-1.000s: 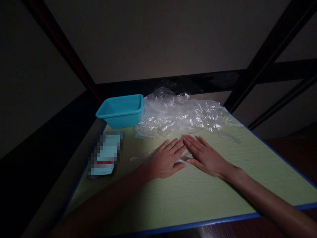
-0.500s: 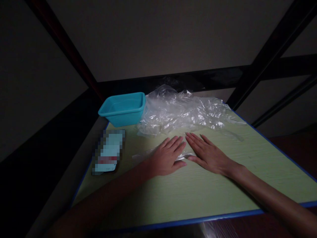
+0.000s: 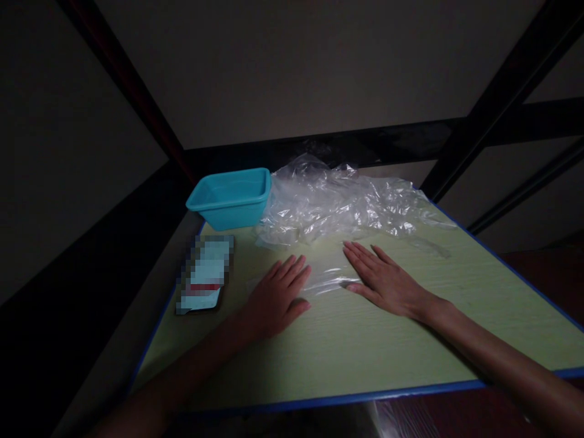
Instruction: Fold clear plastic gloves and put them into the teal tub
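My left hand [image 3: 278,296] and right hand [image 3: 382,280] lay flat and unclenched over a clear plastic strip [image 3: 327,280] on the table [image 3: 365,353].

Left hand [image 3: 277,295] covers part of the flat clear plastic [image 3: 326,277]; its full outline cannot be traced. Both palms are hidden, as is whatever lies beneath them. Left forearm [image 3: 196,365] is cut off by the bottom edge. Display of the phone-like device [image 3: 205,274] is pixelated and unreadable. Blue bin [image 3: 232,214] shows its inside only partly behind the near rim. Piece count in the crumpled plastic heap [image 3: 337,204]: indeterminable.
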Action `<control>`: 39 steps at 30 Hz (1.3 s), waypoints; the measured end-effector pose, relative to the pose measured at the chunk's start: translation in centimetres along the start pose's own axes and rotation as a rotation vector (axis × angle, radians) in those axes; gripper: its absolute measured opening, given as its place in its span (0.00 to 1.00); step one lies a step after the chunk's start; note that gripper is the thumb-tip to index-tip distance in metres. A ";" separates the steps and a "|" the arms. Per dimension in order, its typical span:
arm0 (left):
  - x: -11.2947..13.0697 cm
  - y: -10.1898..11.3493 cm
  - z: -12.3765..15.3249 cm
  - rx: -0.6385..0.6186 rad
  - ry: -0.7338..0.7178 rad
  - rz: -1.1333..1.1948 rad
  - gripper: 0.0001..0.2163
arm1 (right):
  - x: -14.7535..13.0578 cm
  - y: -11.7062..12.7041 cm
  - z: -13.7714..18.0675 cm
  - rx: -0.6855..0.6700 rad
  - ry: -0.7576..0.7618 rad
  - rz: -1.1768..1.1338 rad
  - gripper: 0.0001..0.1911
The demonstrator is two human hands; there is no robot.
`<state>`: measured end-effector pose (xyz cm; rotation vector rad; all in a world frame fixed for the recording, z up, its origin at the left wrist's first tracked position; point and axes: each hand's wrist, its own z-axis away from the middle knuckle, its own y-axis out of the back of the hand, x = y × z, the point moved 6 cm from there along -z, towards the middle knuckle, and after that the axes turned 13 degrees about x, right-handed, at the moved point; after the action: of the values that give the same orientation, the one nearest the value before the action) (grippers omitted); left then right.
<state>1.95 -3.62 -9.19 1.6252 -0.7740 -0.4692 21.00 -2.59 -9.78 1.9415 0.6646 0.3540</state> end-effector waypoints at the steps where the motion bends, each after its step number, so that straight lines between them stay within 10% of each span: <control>1: -0.2 0.0 0.3 -0.001 0.020 -0.006 0.26 | 0.0 0.0 0.0 -0.001 0.000 -0.002 0.37; 15: -2.7 0.4 4.8 0.079 0.260 -0.212 0.28 | 0.2 -0.2 0.2 0.023 -0.034 0.050 0.38; 21: 2.9 2.7 -1.6 0.195 0.144 -0.126 0.33 | 0.4 -0.7 0.4 -0.016 0.004 0.095 0.40; 27: 8.2 -0.2 -8.4 0.065 0.171 0.096 0.36 | 0.9 -1.6 1.0 -0.007 0.057 0.136 0.34; 39: 6.7 -2.0 -7.0 0.067 0.312 0.072 0.38 | 0.9 -1.3 0.9 -0.001 0.083 0.131 0.39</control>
<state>11.84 -3.31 -8.90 1.6756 -0.6154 -0.1335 21.82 -2.23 -11.38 1.9833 0.5916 0.5190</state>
